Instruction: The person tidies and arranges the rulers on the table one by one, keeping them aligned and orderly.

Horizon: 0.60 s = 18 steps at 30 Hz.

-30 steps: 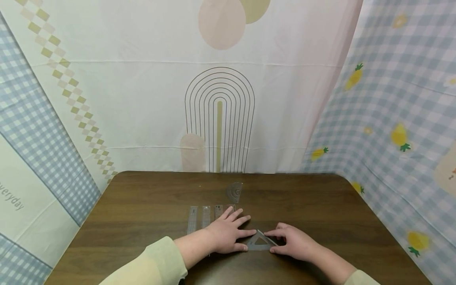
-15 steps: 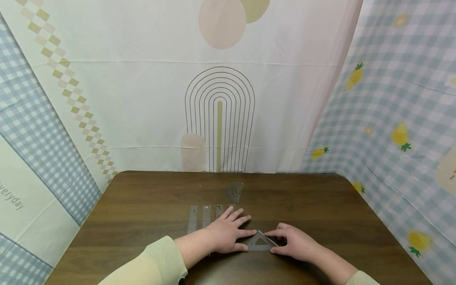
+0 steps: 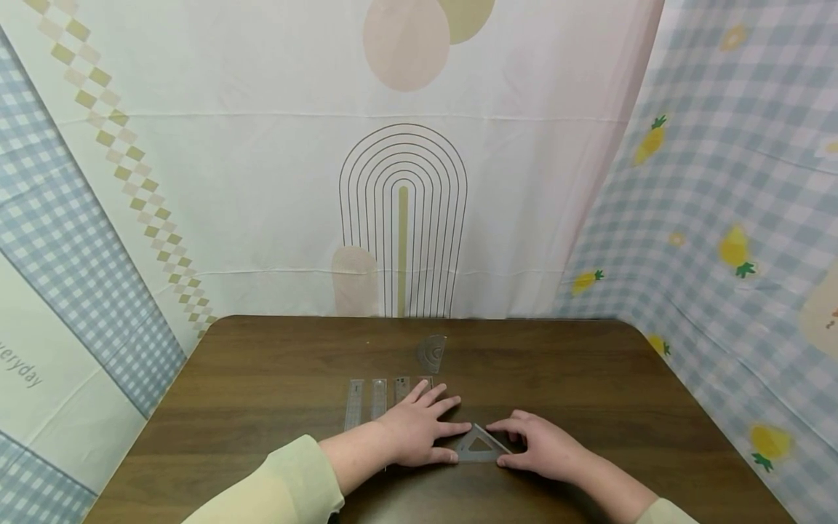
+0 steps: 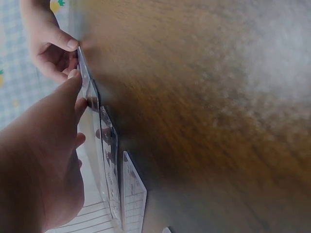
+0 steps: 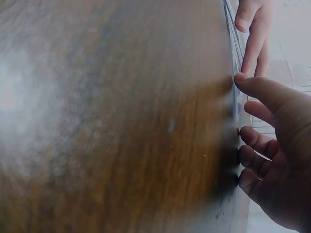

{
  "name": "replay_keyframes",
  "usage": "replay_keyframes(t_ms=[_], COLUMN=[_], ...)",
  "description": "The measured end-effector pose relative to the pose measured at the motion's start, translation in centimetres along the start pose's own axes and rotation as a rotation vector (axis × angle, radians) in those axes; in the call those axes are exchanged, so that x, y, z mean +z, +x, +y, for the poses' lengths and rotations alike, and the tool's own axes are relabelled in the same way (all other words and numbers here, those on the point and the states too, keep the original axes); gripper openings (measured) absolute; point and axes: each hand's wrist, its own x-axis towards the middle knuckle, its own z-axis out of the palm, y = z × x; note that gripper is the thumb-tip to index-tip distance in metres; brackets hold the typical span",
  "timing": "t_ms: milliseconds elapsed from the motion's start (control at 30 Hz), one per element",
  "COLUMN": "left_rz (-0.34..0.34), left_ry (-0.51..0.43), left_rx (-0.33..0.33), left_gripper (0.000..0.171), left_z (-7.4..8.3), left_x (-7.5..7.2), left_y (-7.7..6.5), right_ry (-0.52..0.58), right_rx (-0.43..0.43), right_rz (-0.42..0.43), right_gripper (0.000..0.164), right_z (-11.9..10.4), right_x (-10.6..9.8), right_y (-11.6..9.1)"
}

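Note:
A clear triangular set square (image 3: pixel 478 457) lies flat on the table near the front. My left hand (image 3: pixel 419 434) rests palm down with spread, straight fingers; its thumb and index fingertips touch the left side of the set square. On the other side, my right hand (image 3: pixel 548 445) holds the right corner between thumb and index finger, its other fingers curled under. Clear rulers, a left one (image 3: pixel 353 404) and a second (image 3: pixel 379 397), stand side by side left of the left hand. Another clear strip (image 3: pixel 401 386) is partly covered by that hand.
A clear protractor (image 3: pixel 433 354) lies beyond the left hand's fingertips. The brown wooden table (image 3: pixel 589 371) has rounded back corners and meets a patterned curtain (image 3: pixel 281 218) behind. A blue checked cloth (image 3: pixel 694 291) hangs along the right side.

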Motion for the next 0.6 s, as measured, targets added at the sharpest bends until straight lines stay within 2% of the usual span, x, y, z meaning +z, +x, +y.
replay_keyframes(t_ms=[267, 600], left_rz=[0.019, 0.096], left_ry=[-0.056, -0.054], left_rx=[-0.033, -0.104], left_gripper=[0.061, 0.067], left_z=[-0.21, -0.92], left_x=[-0.17, 0.19], left_y=[-0.15, -0.43], right_ry=[0.053, 0.061], right_rx=[-0.003, 0.013], right_rz=[0.048, 0.166], right_gripper=[0.048, 0.046], right_z=[0.32, 0.23], right_x=[0.12, 0.01], right_y=[-0.38, -0.38])
